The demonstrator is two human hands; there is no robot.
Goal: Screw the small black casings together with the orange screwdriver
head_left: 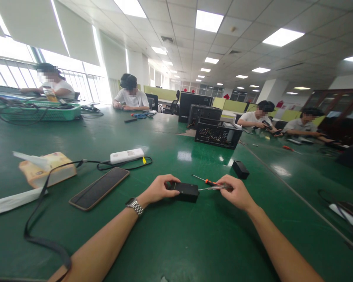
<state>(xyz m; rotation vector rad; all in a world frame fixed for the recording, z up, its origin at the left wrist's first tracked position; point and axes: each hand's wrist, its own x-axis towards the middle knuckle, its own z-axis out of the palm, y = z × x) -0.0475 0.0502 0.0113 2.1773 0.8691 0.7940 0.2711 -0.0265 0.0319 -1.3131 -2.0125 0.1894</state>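
- Your left hand [160, 190] is closed on the left end of a small black box [188, 192], thumb on the near side, with a metal-banded watch [135, 206] on that wrist.
- The black box sits low over the near middle of the green table [176, 243], between your two hands; you cannot tell whether it rests fully on the surface.
- Your right hand [237, 192] pinches a thin tool [209, 188], its narrow end pointing left at the right end of the box; whether the tip touches is too small to tell.
- Your hands are apart from each other, one on each side of the box.
- An orange-and-black screwdriver [207, 181] lies just beyond the tool, its shaft pointing left; its handle end runs behind your right fingers.
- A second black box [240, 169] stands on the table, farther off and to the right.
- To your left lie a phone [100, 188], a white power strip [126, 156] and a tissue pack [51, 169].
- At the far middle stands a computer case [216, 135]; at the far left, a green basket [44, 113] holds cables.
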